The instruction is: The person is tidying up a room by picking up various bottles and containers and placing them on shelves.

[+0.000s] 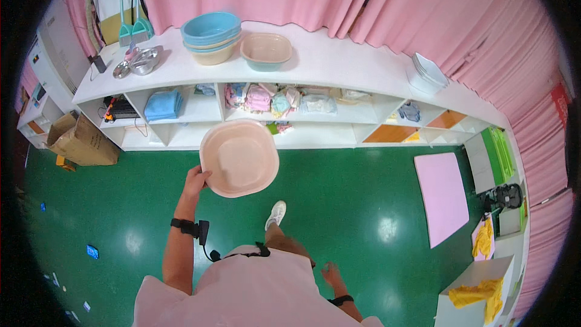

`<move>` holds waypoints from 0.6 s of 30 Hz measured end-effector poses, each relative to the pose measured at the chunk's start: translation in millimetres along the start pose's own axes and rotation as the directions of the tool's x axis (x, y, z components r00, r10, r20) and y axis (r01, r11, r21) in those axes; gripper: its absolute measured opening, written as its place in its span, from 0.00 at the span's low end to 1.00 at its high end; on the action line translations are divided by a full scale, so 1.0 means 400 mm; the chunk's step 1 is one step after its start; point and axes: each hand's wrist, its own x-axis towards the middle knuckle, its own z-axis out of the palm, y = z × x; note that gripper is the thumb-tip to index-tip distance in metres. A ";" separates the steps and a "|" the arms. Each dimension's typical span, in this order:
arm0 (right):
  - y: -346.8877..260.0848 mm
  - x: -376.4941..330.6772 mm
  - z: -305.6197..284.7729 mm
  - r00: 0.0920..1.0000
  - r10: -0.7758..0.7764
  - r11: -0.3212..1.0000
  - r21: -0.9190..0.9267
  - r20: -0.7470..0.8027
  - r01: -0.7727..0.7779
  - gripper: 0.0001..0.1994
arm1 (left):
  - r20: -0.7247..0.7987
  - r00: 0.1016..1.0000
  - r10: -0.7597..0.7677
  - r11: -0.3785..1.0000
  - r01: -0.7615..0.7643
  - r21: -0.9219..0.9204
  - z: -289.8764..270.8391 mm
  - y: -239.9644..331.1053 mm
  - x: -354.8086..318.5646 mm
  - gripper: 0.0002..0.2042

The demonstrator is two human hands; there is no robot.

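Note:
My left hand (196, 181) grips the rim of a pale pink plastic basin (239, 157) at its lower left side. The basin hangs above the green floor in front of the shelf, with its hollow inside facing me and nothing in it. My right hand (332, 275) hangs low beside my right leg, holding nothing, its fingers loosely apart. On the white shelf top stand a stack of blue and cream basins (211, 29) and, to its right, a pink and teal basin (266, 49).
Below the shelf top (339, 60), compartments hold a folded blue towel (163, 105) and piled baby clothes (260, 98). Metal bowls (145, 60) sit at the left, white trays (427, 72) at the right. A cardboard box (85, 140) and a pink mat (442, 198) are on the floor.

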 end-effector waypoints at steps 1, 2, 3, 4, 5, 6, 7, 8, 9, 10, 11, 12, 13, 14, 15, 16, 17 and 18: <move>-0.042 0.098 -0.087 0.985 -0.140 0.981 -0.151 -0.105 0.123 0.21 | 0.004 0.999 0.036 0.998 -0.036 -0.049 0.053 0.066 0.054 0.14; -0.119 0.193 -0.186 0.993 -0.091 0.986 -0.149 -0.072 0.079 0.22 | -0.004 0.998 0.066 0.993 -0.066 -0.092 0.077 0.123 0.091 0.16; -0.204 0.295 -0.294 0.998 -0.041 0.988 -0.152 -0.038 0.035 0.23 | -0.019 0.998 0.056 0.994 -0.058 -0.090 0.093 0.165 0.134 0.16; -0.299 0.392 -0.406 0.998 -0.037 0.997 -0.071 -0.051 0.033 0.23 | -0.033 0.997 0.062 0.993 -0.065 -0.097 0.109 0.223 0.189 0.16; -0.152 0.547 -0.391 0.810 -0.564 0.678 -0.651 -0.162 0.342 0.23 | -0.008 0.997 0.072 0.990 -0.072 -0.125 0.163 0.293 0.278 0.17; -0.487 0.596 -0.573 0.838 -0.477 0.875 -0.236 -0.265 0.423 0.22 | -0.068 0.988 0.142 0.987 -0.146 -0.068 0.134 0.332 0.287 0.18; -0.662 0.638 -0.710 0.849 -0.474 0.879 -0.187 -0.234 0.439 0.20 | -0.041 0.981 0.192 0.979 -0.195 -0.067 0.138 0.364 0.359 0.18; -0.764 0.719 -0.791 0.782 -0.574 0.819 -0.200 -0.246 0.538 0.20 | -0.011 0.970 0.242 0.968 -0.242 -0.060 0.145 0.401 0.438 0.18; -0.849 0.799 -0.857 0.707 -0.661 0.751 -0.213 -0.253 0.625 0.21 | -0.008 0.973 0.232 0.973 -0.232 -0.021 0.173 0.463 0.499 0.18; -0.947 0.866 -0.919 0.670 -0.709 0.706 -0.222 -0.222 0.673 0.22 | 0.002 0.968 0.251 0.963 -0.249 -0.100 0.203 0.528 0.543 0.17; -1.052 0.929 -0.972 0.624 -0.757 0.653 -0.228 -0.193 0.722 0.23 | -0.025 0.969 0.247 0.962 -0.248 -0.115 0.210 0.562 0.608 0.17; -1.148 0.994 -1.018 0.572 -0.804 0.593 -0.293 -0.164 0.750 0.24 | -0.028 0.970 0.243 0.966 -0.245 -0.083 0.218 0.586 0.685 0.17; -1.235 1.061 -1.045 0.520 -0.843 0.532 -0.353 -0.137 0.769 0.26 | -0.026 0.970 0.240 0.969 -0.241 -0.047 0.218 0.608 0.757 0.16; -1.312 1.137 -1.046 0.512 -0.850 0.520 -0.352 -0.125 0.778 0.26 | -0.041 0.970 0.238 0.969 -0.240 -0.051 0.210 0.622 0.820 0.16; -1.388 1.206 -1.046 0.444 -0.876 0.483 -0.359 -0.190 0.799 0.25 | -0.086 0.958 0.274 0.961 -0.276 -0.018 0.203 0.637 0.883 0.16; -1.440 1.269 -1.046 0.375 -0.893 0.444 -0.360 -0.246 0.821 0.24 | -0.134 0.944 0.300 0.954 -0.301 0.019 0.196 0.638 0.932 0.15; -1.486 1.332 -1.055 0.366 -0.902 0.428 -0.355 -0.230 0.831 0.24 | -0.156 0.943 0.294 0.955 -0.296 0.014 0.187 0.647 0.976 0.15; -1.528 1.390 -1.062 0.422 -0.876 0.480 -0.331 -0.234 0.812 0.23 | -0.147 0.918 0.368 0.918 -0.334 0.213 0.176 0.655 1.015 0.15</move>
